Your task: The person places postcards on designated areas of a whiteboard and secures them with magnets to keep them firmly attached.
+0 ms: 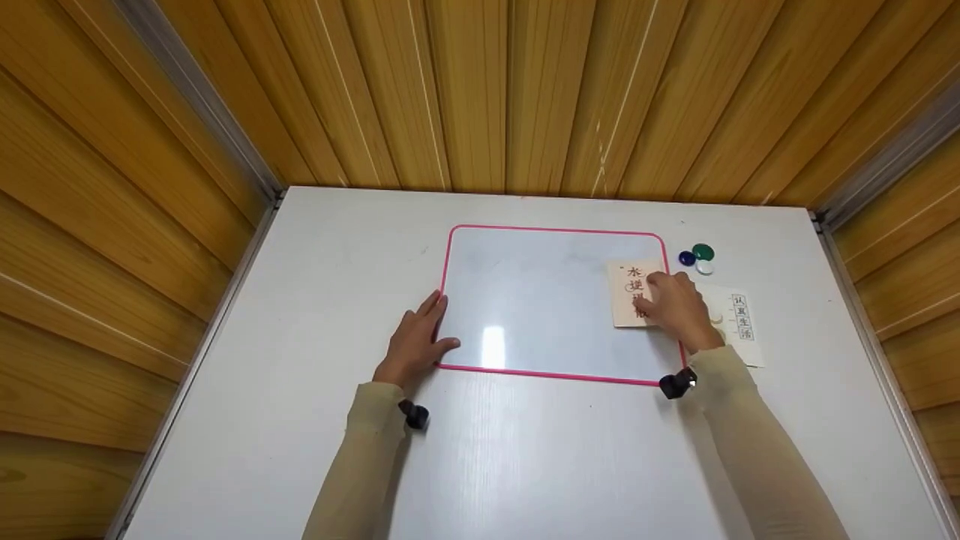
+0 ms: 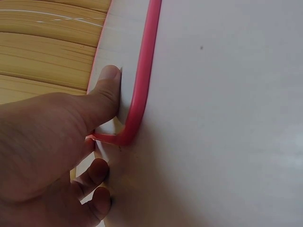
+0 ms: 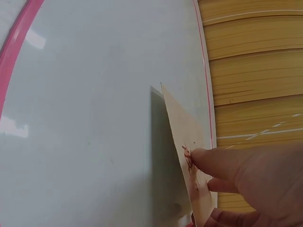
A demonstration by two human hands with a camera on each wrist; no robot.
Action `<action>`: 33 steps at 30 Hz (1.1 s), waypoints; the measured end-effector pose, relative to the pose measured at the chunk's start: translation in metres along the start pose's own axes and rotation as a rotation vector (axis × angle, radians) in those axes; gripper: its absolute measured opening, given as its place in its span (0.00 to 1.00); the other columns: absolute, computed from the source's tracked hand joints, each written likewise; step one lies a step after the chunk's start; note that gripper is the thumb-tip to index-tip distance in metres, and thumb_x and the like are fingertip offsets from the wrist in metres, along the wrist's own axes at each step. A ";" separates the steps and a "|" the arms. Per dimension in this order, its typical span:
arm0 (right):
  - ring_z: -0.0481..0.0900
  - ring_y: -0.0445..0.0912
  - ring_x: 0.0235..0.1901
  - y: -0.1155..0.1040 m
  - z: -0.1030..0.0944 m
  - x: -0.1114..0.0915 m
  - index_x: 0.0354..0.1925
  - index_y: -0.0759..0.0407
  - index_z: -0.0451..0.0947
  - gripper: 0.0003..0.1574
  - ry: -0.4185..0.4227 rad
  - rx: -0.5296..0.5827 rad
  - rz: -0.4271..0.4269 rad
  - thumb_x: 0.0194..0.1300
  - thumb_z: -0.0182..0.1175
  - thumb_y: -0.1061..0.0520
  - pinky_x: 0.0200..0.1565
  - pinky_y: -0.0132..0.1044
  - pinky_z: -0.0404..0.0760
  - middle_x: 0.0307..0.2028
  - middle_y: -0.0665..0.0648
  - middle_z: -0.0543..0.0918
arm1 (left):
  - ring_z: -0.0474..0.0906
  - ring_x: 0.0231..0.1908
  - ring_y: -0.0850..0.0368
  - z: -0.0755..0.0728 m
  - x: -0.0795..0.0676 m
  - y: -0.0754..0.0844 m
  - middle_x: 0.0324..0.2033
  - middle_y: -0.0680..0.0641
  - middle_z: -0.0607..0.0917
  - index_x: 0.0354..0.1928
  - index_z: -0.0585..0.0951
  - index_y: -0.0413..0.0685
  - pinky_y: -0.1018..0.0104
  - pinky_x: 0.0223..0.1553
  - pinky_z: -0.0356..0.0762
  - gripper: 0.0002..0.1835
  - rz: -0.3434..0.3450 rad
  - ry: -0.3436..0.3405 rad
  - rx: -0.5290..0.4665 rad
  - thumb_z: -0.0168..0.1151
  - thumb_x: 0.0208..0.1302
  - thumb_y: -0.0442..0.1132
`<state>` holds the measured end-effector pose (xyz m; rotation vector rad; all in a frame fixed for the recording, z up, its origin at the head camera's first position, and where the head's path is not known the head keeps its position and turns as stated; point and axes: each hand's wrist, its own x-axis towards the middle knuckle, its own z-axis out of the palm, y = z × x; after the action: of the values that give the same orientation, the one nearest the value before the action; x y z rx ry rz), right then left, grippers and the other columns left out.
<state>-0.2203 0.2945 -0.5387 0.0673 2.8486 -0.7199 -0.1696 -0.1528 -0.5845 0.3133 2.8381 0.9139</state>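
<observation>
A whiteboard (image 1: 525, 300) with a pink frame lies on the white table. My left hand (image 1: 414, 337) holds the board by its near left corner. In the left wrist view, its thumb (image 2: 106, 92) reaches over the pink rim onto the surface, with the other fingers outside the edge. My right hand (image 1: 679, 307) pinches a cream card (image 1: 624, 300) with reddish-brown Chinese characters above the board's right part. The right wrist view shows this card (image 3: 184, 137) tilted off the surface, casting a shadow, with the thumb on its printed face.
Beyond the board's right edge sit a green round magnet (image 1: 703, 251), a dark blue one (image 1: 687, 258) and a white one (image 1: 704, 267). A white card (image 1: 742, 337) with black characters lies right of the board, partly behind my right hand. Wood-patterned walls (image 1: 465, 97) surround the table (image 1: 337, 262).
</observation>
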 end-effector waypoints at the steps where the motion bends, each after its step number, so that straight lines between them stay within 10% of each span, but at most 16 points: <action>1: 0.68 0.64 0.51 0.000 0.001 0.000 0.70 0.71 0.68 0.39 -0.005 -0.001 0.008 0.71 0.65 0.49 0.58 0.64 0.71 0.57 0.75 0.69 | 0.67 0.59 0.46 0.000 0.000 0.000 0.81 0.48 0.56 0.80 0.58 0.47 0.51 0.66 0.69 0.46 0.002 0.000 -0.001 0.70 0.66 0.51; 33: 0.70 0.65 0.49 -0.010 0.011 0.003 0.67 0.74 0.68 0.38 -0.003 -0.062 0.034 0.71 0.64 0.50 0.53 0.62 0.76 0.56 0.78 0.66 | 0.67 0.61 0.46 0.000 0.000 0.002 0.81 0.49 0.55 0.81 0.58 0.49 0.52 0.68 0.67 0.47 -0.027 -0.004 0.025 0.70 0.66 0.52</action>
<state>-0.2221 0.2803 -0.5446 0.1054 2.8571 -0.6243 -0.1694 -0.1508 -0.5833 0.2794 2.8451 0.8720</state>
